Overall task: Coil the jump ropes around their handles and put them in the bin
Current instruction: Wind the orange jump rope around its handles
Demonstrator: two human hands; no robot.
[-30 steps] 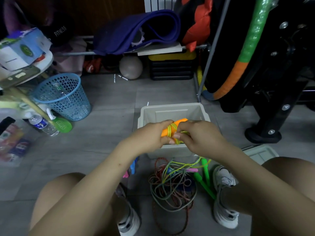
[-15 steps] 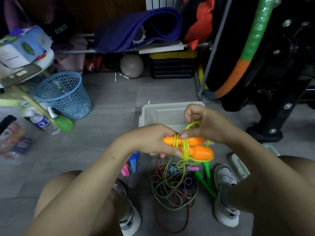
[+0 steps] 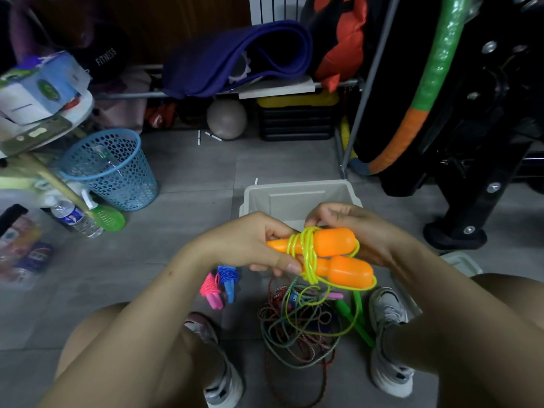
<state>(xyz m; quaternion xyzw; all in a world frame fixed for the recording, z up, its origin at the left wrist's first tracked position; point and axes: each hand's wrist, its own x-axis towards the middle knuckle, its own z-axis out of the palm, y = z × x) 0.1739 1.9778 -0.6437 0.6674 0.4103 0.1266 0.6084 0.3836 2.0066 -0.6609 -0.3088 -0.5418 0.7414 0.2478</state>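
Head view: two orange handles (image 3: 323,254) lie side by side in the person's hands, with several turns of yellow-green rope (image 3: 303,254) wound round their narrow ends. The left hand (image 3: 253,245) has its grip clenched on the thin ends, thumb pressing the turns. The right hand (image 3: 362,231) has its fingers curled at the thick ends, holding the rope. One grey bin (image 3: 297,195) stands on the floor just behind the hands. Below them lies one tangled heap of ropes (image 3: 297,328); the number of ropes in it cannot be told. Two green handles (image 3: 353,316) lie beside it. Two coiled ropes lie left of the heap, one pink (image 3: 210,293), one blue (image 3: 228,279).
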